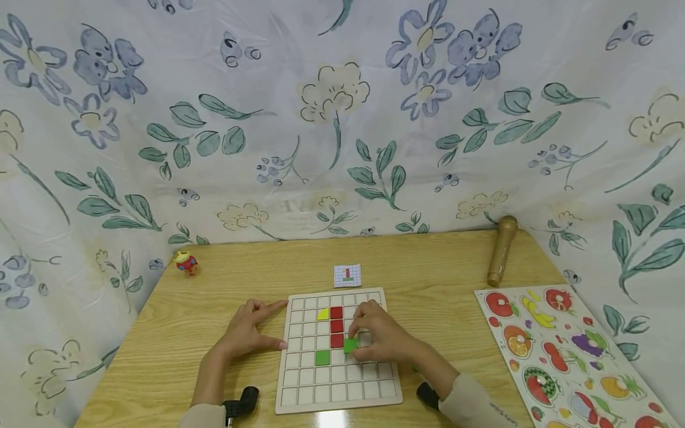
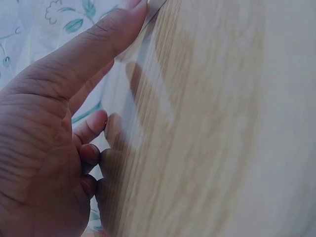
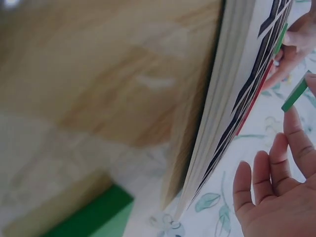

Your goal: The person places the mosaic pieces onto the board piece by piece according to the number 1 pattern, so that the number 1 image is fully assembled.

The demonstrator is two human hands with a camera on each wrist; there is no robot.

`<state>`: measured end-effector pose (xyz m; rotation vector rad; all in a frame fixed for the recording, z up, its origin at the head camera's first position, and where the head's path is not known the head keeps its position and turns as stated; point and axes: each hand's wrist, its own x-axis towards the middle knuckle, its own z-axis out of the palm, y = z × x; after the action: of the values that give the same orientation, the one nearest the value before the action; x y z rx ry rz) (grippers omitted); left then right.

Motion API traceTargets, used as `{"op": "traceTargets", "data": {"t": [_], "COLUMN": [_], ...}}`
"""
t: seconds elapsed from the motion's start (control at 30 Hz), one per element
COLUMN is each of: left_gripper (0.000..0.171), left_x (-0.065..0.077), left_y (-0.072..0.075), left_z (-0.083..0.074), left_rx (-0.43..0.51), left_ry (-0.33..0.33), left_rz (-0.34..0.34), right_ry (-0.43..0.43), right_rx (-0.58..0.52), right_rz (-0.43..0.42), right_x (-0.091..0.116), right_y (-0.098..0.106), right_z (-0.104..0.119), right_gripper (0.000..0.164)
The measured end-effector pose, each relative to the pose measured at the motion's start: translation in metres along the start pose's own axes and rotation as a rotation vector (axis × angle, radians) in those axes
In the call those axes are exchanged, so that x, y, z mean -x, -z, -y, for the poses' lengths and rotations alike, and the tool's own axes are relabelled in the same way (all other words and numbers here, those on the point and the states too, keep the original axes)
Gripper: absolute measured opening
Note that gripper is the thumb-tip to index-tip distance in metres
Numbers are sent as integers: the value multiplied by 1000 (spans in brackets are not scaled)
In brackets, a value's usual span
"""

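A pale wooden grid board (image 1: 307, 393) lies on the table. My left hand (image 1: 243, 333) rests at its left side, the thumb and straight forefinger touching the edge; its other fingers curl loosely in the left wrist view. Over the board, my right hand (image 1: 382, 336) pinches a green square tile (image 3: 296, 94) between thumb and forefinger, tilted clear of the board in the right wrist view. Three red square tiles (image 1: 336, 326) form a column on the grid. Left of the top one sits a yellow quarter-round tile (image 1: 323, 314), and a green tile (image 1: 322, 357) lies lower left.
Behind the board lies a small pattern card (image 1: 348, 276). A fruit puzzle board (image 1: 535, 321) covers the right side, below a brown microphone-shaped object (image 1: 502, 252). A small red and yellow toy (image 1: 186, 262) stands far left. Another green piece (image 3: 94, 212) lies on the table near my right wrist.
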<state>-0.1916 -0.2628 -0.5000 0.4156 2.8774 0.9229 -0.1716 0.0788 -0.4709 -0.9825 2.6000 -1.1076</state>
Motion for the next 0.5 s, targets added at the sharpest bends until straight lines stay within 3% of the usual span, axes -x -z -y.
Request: {"op": "traceTargets", "data": {"t": [0.5], "left_gripper": [90], "left_x": [0], "left_y": [0], "left_z": [0], "left_rx": [3], "left_ry": [4], "left_rz": [-3], "right_ry": [30], "right_rx": [60], "right_rz": [28], "right_x": [-5], "right_y": [-9], "right_z": [8], "right_gripper": [17]}}
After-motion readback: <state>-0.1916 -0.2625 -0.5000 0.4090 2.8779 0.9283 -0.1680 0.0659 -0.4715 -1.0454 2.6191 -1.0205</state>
